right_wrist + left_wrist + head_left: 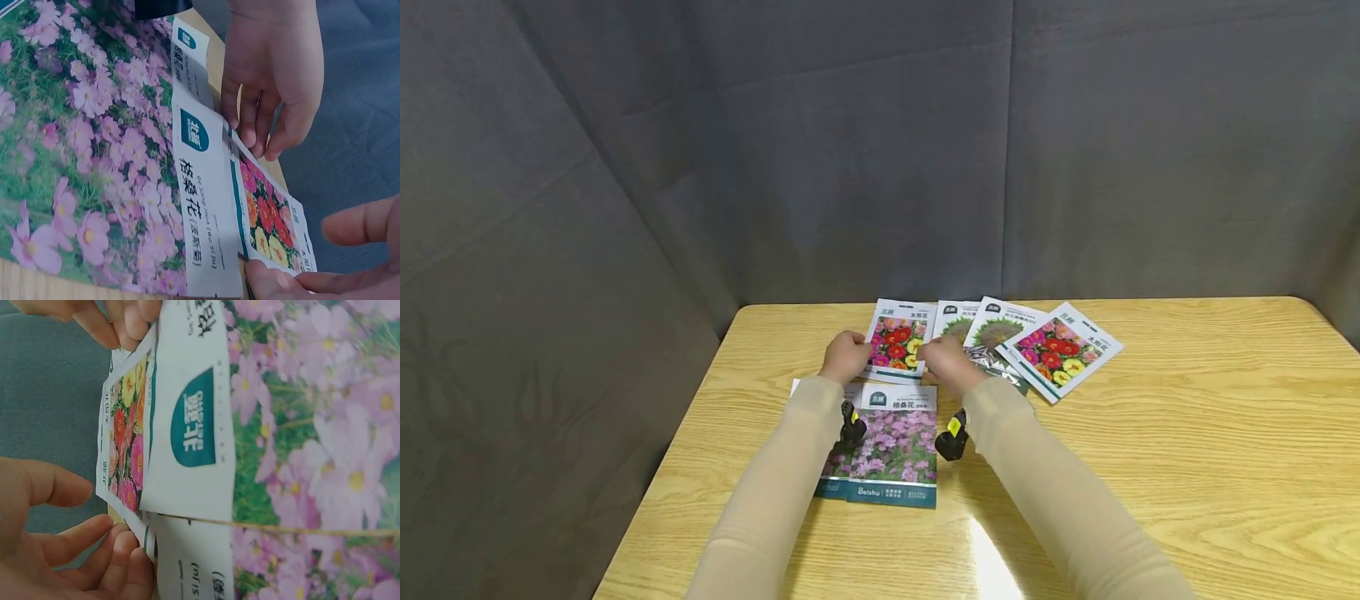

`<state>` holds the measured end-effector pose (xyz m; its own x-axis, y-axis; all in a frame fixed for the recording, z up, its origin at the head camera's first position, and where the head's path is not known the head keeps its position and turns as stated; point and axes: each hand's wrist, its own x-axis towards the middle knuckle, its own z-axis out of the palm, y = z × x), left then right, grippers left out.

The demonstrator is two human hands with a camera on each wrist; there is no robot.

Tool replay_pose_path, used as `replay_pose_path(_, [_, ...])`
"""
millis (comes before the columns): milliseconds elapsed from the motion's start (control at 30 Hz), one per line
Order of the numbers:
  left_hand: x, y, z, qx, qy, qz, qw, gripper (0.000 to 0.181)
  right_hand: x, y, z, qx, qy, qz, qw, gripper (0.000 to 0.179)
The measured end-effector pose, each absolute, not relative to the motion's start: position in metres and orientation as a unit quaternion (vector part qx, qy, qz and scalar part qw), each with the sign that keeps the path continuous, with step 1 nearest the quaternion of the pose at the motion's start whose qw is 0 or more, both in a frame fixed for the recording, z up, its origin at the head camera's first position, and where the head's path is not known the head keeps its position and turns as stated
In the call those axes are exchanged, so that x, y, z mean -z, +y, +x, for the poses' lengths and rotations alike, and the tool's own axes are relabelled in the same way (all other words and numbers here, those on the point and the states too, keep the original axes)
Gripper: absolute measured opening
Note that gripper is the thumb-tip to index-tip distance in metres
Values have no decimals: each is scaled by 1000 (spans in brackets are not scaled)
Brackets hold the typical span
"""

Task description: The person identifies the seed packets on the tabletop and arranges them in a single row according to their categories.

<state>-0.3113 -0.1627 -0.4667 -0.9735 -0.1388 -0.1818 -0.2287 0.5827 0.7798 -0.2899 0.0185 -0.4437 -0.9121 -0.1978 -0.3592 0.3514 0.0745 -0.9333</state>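
A seed packet with red, yellow and pink flowers (898,343) lies flat toward the back of the table. At its left edge is my left hand (846,358), fingertips against the border and thumb (65,489) held apart. My right hand (951,365) is at the opposite edge, its fingers touching the packet's side; in the right wrist view its thumb (359,224) stands raised. Just in front lies a larger purple-flower seed packet (895,442), its top right by the red-flower packet's bottom edge. It partly covers a similar packet (832,486) on its left.
Right of my right hand, two packets with a spiky green plant (1000,331) overlap each other. Another red-and-yellow flower packet (1062,352) lies tilted beside them. The wooden table (1210,433) ends at a grey curtain (880,167) behind and at the left.
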Motion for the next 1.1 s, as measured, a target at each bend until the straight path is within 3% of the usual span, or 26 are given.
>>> replay_pose_path(67, [465,-162,-313,-452,884,-106,55,43,443,17,-291,676,707,62,198,3])
replay_pose_path(133, [465,-163,-315,-462,878,-109,58,42,443,15,-292,680,704,72,190,4])
replay_pose_path(300, [463,-164,-318,-491,859,-127,62,41,444,11,-294,699,688,96,172,54])
replay_pose_path(367, [464,-165,-320,-501,853,-135,58,40,445,11,-295,704,684,97,167,56])
replay_pose_path(767, [471,-171,-332,-556,820,-136,10,36,453,16,-301,716,685,100,90,51])
replay_pose_path(1100, [470,-183,-331,-623,775,-107,28,41,451,21,-301,716,690,92,53,40])
